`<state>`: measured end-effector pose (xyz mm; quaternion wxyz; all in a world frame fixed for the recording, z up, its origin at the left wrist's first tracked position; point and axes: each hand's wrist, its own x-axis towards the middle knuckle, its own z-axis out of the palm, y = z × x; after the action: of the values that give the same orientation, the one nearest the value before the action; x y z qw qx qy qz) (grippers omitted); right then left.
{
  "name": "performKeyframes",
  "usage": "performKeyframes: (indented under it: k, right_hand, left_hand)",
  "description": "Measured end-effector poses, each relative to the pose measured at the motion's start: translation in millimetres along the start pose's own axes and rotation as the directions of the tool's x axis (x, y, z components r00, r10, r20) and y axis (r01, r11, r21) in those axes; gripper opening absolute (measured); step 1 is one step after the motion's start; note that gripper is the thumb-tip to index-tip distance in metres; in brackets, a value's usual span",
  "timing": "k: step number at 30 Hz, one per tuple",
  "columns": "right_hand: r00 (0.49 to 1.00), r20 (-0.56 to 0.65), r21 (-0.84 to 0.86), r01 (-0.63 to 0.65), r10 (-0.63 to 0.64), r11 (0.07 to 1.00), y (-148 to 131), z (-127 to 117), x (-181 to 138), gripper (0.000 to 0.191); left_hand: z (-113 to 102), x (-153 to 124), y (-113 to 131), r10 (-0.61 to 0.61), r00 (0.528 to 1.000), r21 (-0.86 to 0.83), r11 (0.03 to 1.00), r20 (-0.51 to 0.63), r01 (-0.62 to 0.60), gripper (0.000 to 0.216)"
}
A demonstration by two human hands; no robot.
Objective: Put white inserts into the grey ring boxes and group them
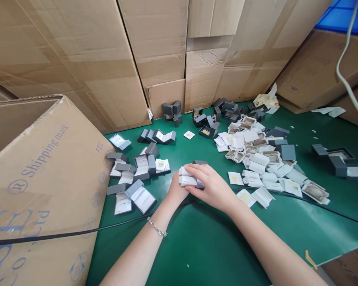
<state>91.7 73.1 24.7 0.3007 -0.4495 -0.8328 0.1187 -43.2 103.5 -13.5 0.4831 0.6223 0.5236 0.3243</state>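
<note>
Both of my hands meet at the middle of the green table around a small hinged grey jewelry box (200,162), mostly hidden by my fingers. My left hand (176,188) is closed round the box from the left, its fingers largely out of sight. A white box insert (187,180) with faint print shows between the hands. My right hand (211,183) lies over it from the right, thumb and fingers pressed on the insert. Whether the insert sits fully inside the box cannot be seen. Left of my hands stand several open grey boxes (141,196) with white linings.
A heap of white inserts and cards (253,153) lies to the right. More grey boxes (207,131) stand at the back, others (337,165) far right. A black cable (119,225) crosses the table (197,246). Large cartons (86,59) wall the back; another carton (47,190) stands left.
</note>
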Motion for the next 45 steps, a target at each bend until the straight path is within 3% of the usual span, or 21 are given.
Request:
performKeyframes:
  k: [5,9,14,19,22,25,27,31,35,39,42,45]
  right_hand:
    - [0.999,0.002,0.095,-0.044,0.044,0.994,-3.7,-3.4,-0.4,0.046]
    - [0.990,-0.067,0.186,-0.109,0.124,0.976,-2.8,-10.0,0.4,0.049]
    - [0.927,-0.209,0.329,-0.233,0.312,0.915,5.2,-14.3,2.9,0.043]
    - [0.872,-0.118,0.573,-0.331,0.476,0.749,14.0,-4.2,5.4,0.043]
    - [0.816,-0.095,0.642,-0.387,0.570,0.661,17.6,-0.7,7.4,0.045]
    - [0.747,-0.133,0.680,-0.410,0.651,0.609,19.5,-1.8,9.4,0.047]
    - [0.731,-0.131,0.673,-0.431,0.670,0.601,19.7,-2.6,10.1,0.048]
    - [0.749,-0.119,0.583,-0.479,0.651,0.657,17.2,-0.5,9.4,0.046]
    - [0.760,-0.133,0.574,-0.464,0.637,0.674,14.0,1.6,8.5,0.044]
    - [0.755,-0.106,0.597,-0.472,0.647,0.649,14.3,-1.1,8.9,0.050]
    - [0.752,-0.072,0.613,-0.484,0.655,0.624,16.1,-5.7,9.3,0.057]
    - [0.782,-0.053,0.661,-0.439,0.621,0.608,17.0,-10.2,8.9,0.056]
  left_hand:
    - [-2.1,-0.4,2.8,0.042,0.999,-0.007,0.999,-0.009,-0.042,0.018]
    - [-4.7,3.6,5.3,0.003,1.000,-0.269,0.963,-0.006,-0.005,0.025]
    - [-9.3,5.2,11.3,-0.152,0.982,-0.561,0.806,0.114,0.190,0.035]
    - [-11.7,0.0,15.6,-0.160,0.930,-0.725,0.587,0.331,0.360,0.029]
    - [-13.7,-0.1,14.4,-0.153,0.926,-0.801,0.465,0.346,0.376,0.033]
    - [-16.3,2.3,11.0,-0.133,0.945,-0.855,0.401,0.300,0.328,0.039]
    - [-16.5,3.6,8.7,-0.091,0.958,-0.854,0.435,0.274,0.285,0.043]
    - [-11.3,3.4,7.6,-0.036,0.976,-0.788,0.584,0.215,0.195,0.051]
    - [-6.8,2.9,9.7,-0.044,0.996,-0.786,0.612,0.076,0.087,0.068]
    - [-6.9,4.9,7.3,-0.102,0.994,-0.734,0.672,0.033,0.094,0.062]
    - [-9.2,6.2,4.8,-0.106,0.994,-0.746,0.660,0.031,0.094,0.052]
    - [-12.6,5.6,4.5,-0.075,0.993,-0.796,0.594,0.087,0.115,0.042]
